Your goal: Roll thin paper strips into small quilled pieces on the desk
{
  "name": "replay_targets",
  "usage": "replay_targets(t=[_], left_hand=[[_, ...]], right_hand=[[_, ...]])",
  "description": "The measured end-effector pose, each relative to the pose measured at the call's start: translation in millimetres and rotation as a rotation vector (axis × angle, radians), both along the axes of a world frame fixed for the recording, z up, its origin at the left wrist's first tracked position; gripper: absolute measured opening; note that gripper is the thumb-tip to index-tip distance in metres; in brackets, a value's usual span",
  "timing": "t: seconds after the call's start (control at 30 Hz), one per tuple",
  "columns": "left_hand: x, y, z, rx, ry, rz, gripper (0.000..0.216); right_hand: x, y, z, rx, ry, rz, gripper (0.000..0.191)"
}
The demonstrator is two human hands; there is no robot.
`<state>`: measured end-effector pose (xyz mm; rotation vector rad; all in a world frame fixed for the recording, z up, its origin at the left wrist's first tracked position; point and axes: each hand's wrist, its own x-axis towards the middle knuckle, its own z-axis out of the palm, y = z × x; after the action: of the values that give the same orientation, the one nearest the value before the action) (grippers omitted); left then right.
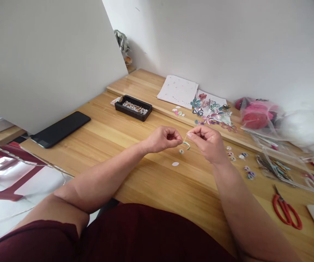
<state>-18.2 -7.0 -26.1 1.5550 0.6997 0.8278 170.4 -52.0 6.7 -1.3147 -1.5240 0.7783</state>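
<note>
Curl [186, 146], a small green-and-white looped bit, hangs just above the table [124, 174], between the two hands and nearer the right one. It dangles from a thin pale thread [185, 138] that runs up to the right fingertips.

The right hand [208, 143] is narrow: thumb and forefinger pinch the top of the thread, and the other fingers are curled in. The left hand [163, 139] is also closed to a pinch, with its fingertips pointing at the right hand's and a small gap between them. What it grips is too small to tell. Both forearms reach out over the near edge of the table.

Under the hands a white oval [175, 163] lies flat on the wood, and a smaller coloured bit [181, 151] lies just beside the curl. More small bits [248, 173] are scattered to the right of the right wrist.

Farther back, a black tray [146, 114] of beads sits against a raised ledge. On the ledge lie a white sheet [178, 91] and a card of paper flowers [214, 112]. A phone [61, 129] lies face up at the left. At the right are a pink bag [257, 114], a clear bag [285, 169] and, near the table's edge, red scissors [286, 211], well apart from both hands.
</note>
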Motion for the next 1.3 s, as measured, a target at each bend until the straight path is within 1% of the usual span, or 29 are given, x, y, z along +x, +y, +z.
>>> replay_targets(t=[0.07,0.13,0.27,0.37,0.43,0.5,0.57,0.63,0.7,0.77,0.87,0.97,1.03,1.13,1.2,1.3], left_hand=[[0,-2,1.7,-0.016,-0.048,-0.046,0.024],[-1,-3,3.2,-0.043,-0.108,-0.047,0.027],[-2,-1,3.9,-0.063,-0.226,0.044,0.032],[-1,2,3.7,-0.068,-0.297,0.153,0.034],[0,4,4.0,-0.074,-0.297,0.237,0.034],[0,5,4.7,-0.066,-0.257,0.321,0.030],[0,6,5.5,-0.040,-0.195,0.386,0.024],[0,6,5.9,0.007,-0.123,0.410,0.019],[-1,6,5.7,0.066,-0.053,0.389,0.015],[0,4,4.9,0.120,0.004,0.334,0.014],[1,-1,3.4,0.149,0.046,0.200,0.014],[2,-8,2.9,0.120,0.029,0.055,0.017],[3,-11,3.5,0.080,-0.013,0.001,0.021],[4,-14,5.5,0.003,-0.118,-0.020,0.029],[5,-15,6.8,-0.031,-0.187,-0.010,0.033],[7,-15,6.9,-0.036,-0.237,0.040,0.035]], right_hand=[[2,4,-2.1,-0.116,0.116,0.031,0.020],[0,6,-5.9,-0.251,0.252,0.040,0.026],[-8,6,-14.7,-0.436,0.516,0.045,0.034],[-14,4,-16.2,-0.527,0.564,0.088,0.034],[-17,1,-13.5,-0.535,0.541,0.095,0.034],[-19,-2,-8.9,-0.495,0.485,0.094,0.034],[-19,-5,-3.7,-0.406,0.374,0.082,0.030],[-19,-8,1.1,-0.278,0.211,0.058,0.026],[-18,-11,5.1,-0.157,0.052,0.029,0.022],[-16,-13,8.6,-0.085,-0.048,0.012,0.021],[-10,-13,12.6,-0.037,-0.109,-0.011,0.020],[-4,-12,13.3,-0.021,-0.132,-0.036,0.020],[-1,-11,10.9,-0.040,-0.074,-0.060,0.021],[0,-12,3.1,-0.135,0.149,-0.091,0.025],[-1,-13,-3.2,-0.231,0.327,-0.088,0.027],[-5,-16,-10.0,-0.383,0.582,-0.045,0.032]])
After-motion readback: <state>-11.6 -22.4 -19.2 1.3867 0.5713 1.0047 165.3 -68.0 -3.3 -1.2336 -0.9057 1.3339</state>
